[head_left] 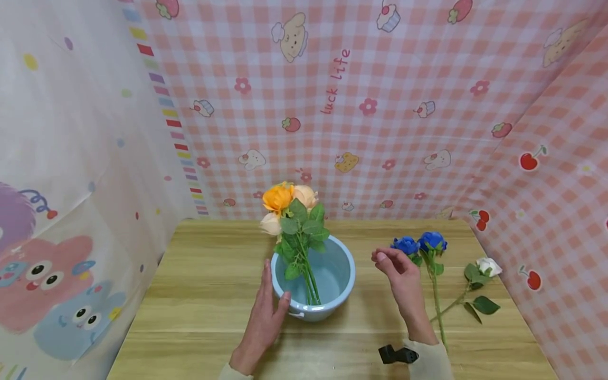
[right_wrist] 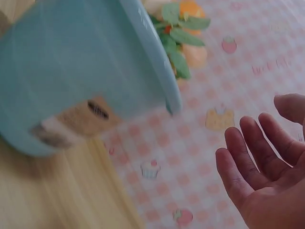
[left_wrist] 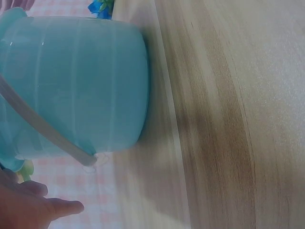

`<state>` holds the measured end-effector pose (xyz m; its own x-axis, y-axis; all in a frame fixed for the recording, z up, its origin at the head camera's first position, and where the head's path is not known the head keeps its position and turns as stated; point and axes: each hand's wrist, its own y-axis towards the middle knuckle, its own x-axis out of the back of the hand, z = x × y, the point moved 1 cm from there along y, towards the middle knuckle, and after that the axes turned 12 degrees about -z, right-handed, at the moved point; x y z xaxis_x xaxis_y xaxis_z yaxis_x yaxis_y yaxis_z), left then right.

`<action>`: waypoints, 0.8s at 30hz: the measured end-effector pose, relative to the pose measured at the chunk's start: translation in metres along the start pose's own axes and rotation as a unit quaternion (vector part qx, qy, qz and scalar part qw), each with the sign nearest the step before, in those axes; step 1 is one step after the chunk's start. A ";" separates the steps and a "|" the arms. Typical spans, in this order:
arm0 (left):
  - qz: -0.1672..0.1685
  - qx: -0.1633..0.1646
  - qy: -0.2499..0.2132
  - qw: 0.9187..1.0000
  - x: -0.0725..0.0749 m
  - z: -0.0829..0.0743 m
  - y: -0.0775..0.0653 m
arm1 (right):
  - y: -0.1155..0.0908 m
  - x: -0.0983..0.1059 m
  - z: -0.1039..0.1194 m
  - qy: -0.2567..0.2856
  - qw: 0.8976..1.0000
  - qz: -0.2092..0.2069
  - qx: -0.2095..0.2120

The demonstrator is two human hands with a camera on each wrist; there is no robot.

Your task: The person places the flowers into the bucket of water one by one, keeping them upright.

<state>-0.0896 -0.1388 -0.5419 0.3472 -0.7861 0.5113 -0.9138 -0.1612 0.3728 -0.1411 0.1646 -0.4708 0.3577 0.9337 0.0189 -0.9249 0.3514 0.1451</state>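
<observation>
A light blue bucket (head_left: 331, 274) stands upright on the table. Orange, peach and cream artificial roses (head_left: 278, 198) lean in it toward its far left, green stems reaching down inside. My left hand (head_left: 266, 316) is at the bucket's left side, fingers extended and thumb near the rim; whether it touches cannot be told. In the left wrist view the bucket's pale handle (left_wrist: 45, 126) hangs down its side. My right hand (head_left: 402, 279) is raised to the right of the bucket, fingers loosely bent and holding nothing. The right wrist view shows its palm (right_wrist: 281, 205) bare.
Two blue roses (head_left: 433, 241) lie on the table (head_left: 199, 295) just beyond my right hand. Farther right lies a white rose (head_left: 489, 266) with a leafy stem. A black strap piece (head_left: 398, 354) is at my right wrist. Patterned cloth (head_left: 332, 132) hangs behind the table.
</observation>
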 end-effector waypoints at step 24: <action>-0.003 -0.002 0.002 1.000 -0.001 0.000 0.000 | 0.013 0.073 -0.050 0.055 0.990 -0.094 -0.092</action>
<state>-0.0900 -0.1382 -0.5422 0.3538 -0.7826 0.5122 -0.9107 -0.1635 0.3792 -0.1337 0.2413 -0.5172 0.5194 0.8485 -0.1015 -0.8544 0.5174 -0.0479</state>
